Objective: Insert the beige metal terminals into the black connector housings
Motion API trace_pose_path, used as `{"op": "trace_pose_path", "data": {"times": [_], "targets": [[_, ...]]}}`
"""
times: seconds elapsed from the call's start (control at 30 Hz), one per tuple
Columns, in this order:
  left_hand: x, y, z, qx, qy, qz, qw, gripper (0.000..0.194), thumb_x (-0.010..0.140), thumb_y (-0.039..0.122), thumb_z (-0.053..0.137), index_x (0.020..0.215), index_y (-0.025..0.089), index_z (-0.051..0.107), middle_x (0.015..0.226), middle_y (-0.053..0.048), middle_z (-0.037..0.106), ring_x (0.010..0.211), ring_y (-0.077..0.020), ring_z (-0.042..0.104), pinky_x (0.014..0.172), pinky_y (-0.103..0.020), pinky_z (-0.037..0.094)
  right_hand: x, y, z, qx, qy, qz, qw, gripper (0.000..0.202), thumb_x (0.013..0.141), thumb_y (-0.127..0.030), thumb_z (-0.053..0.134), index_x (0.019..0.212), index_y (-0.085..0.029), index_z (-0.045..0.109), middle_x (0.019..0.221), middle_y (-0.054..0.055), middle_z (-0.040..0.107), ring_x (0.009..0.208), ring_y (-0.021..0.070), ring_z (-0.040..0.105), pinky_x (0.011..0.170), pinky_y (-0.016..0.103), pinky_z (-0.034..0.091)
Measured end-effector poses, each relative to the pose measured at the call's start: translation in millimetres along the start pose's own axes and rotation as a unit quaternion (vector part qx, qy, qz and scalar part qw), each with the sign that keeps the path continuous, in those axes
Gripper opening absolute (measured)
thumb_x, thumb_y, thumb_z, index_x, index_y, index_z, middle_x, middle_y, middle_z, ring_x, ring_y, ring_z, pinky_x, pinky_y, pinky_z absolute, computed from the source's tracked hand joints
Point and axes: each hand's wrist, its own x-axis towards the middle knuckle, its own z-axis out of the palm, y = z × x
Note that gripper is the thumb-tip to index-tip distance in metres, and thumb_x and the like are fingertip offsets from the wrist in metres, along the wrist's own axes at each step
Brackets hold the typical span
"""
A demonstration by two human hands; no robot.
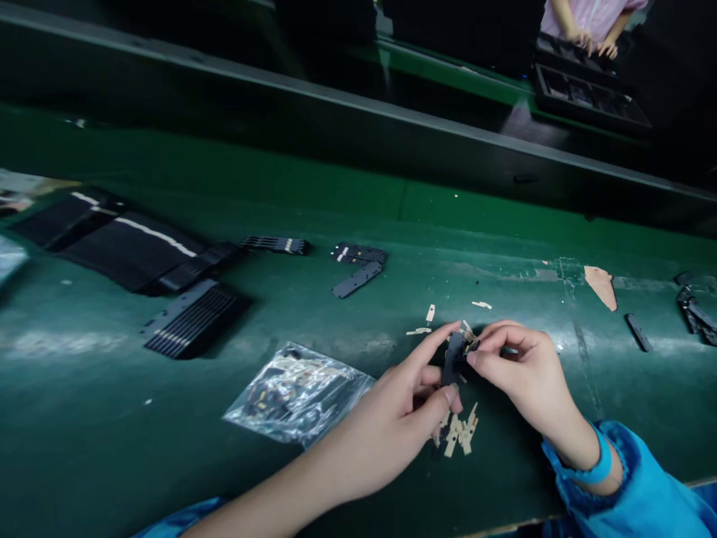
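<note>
My left hand (406, 407) grips a dark, flat, elongated plastic part (454, 359) between its thumb and fingers, tilted above the green table. Thumb and fingertips of my right hand (520, 362) are pinched together at the part's right edge. What they pinch is too small to name. Several small beige pieces (460, 435) lie in a loose pile below the held part, partly hidden by my left hand. More beige pieces (430, 314) are scattered just beyond my fingertips. To the left of my left hand rests a clear plastic bag (296, 394) with small parts inside.
Stacked dark parts (193, 320) stand at left by a black case-like item (112, 235). Two flat dark parts (358, 265) lie mid-table. At right are a brown scrap (601, 288) and a small black bar (637, 332). Across a raised ledge, another person's hands (591, 41) work over a black tray.
</note>
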Motion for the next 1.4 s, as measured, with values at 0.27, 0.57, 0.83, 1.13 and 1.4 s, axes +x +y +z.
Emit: {"op": "trace_pose_path", "data": {"times": [0.27, 0.57, 0.83, 1.13, 1.4], "targets": [[4.7, -0.4, -2.6, 0.043, -0.009, -0.015, 0.999, 0.072, 0.099, 0.033, 0.051, 0.164, 0.036, 0.02, 0.09, -0.001, 0.07, 0.067, -0.0171, 0.056, 0.063, -0.031, 0.046, 10.4, 12.6, -3.0, 0.008, -0.016, 0.034, 0.999, 0.015, 0.065, -0.026, 0.08, 0.055, -0.021, 0.069, 0.082, 0.003, 0.071, 0.073, 0.0188, 0.065, 0.07, 0.034, 0.05], [5.0, 0.2, -1.7, 0.067, 0.007, -0.015, 0.998, 0.073, 0.098, 0.034, 0.051, 0.164, 0.035, 0.021, 0.09, -0.002, 0.072, 0.064, -0.0173, 0.056, 0.057, -0.029, 0.042, 9.2, 15.1, 1.5, -0.024, 0.002, -0.006, 1.0, 0.013, 0.067, -0.024, 0.076, 0.056, -0.023, 0.068, 0.079, 0.002, 0.07, 0.078, 0.0216, 0.065, 0.079, 0.037, 0.05], [4.7, -0.2, -1.8, 0.058, 0.012, -0.017, 0.998, 0.076, 0.097, 0.034, 0.055, 0.165, 0.031, 0.022, 0.092, -0.004, 0.075, 0.064, -0.0175, 0.06, 0.054, -0.027, 0.04, 7.6, 14.4, 3.2, -0.029, 0.003, -0.017, 0.999, 0.013, 0.067, -0.023, 0.075, 0.057, -0.023, 0.068, 0.078, 0.002, 0.067, 0.079, 0.0212, 0.064, 0.078, 0.038, 0.05], [3.7, 2.5, -0.8, 0.056, 0.015, -0.018, 0.998, 0.076, 0.097, 0.038, 0.055, 0.166, 0.032, 0.022, 0.092, -0.004, 0.074, 0.061, -0.0168, 0.057, 0.055, -0.028, 0.042, 7.5, 15.2, 3.2, -0.031, 0.0, -0.02, 0.999, 0.013, 0.068, -0.023, 0.075, 0.057, -0.023, 0.067, 0.077, 0.001, 0.067, 0.076, 0.0202, 0.064, 0.075, 0.037, 0.051], [4.3, 2.6, -1.2, 0.055, 0.01, -0.026, 0.998, 0.076, 0.097, 0.038, 0.054, 0.165, 0.036, 0.02, 0.093, -0.003, 0.075, 0.064, -0.0177, 0.058, 0.056, -0.029, 0.043, 7.2, 16.7, 3.7, -0.028, 0.003, -0.02, 0.999, 0.014, 0.069, -0.024, 0.076, 0.058, -0.023, 0.067, 0.077, 0.002, 0.067, 0.077, 0.0205, 0.063, 0.076, 0.037, 0.05]]}}
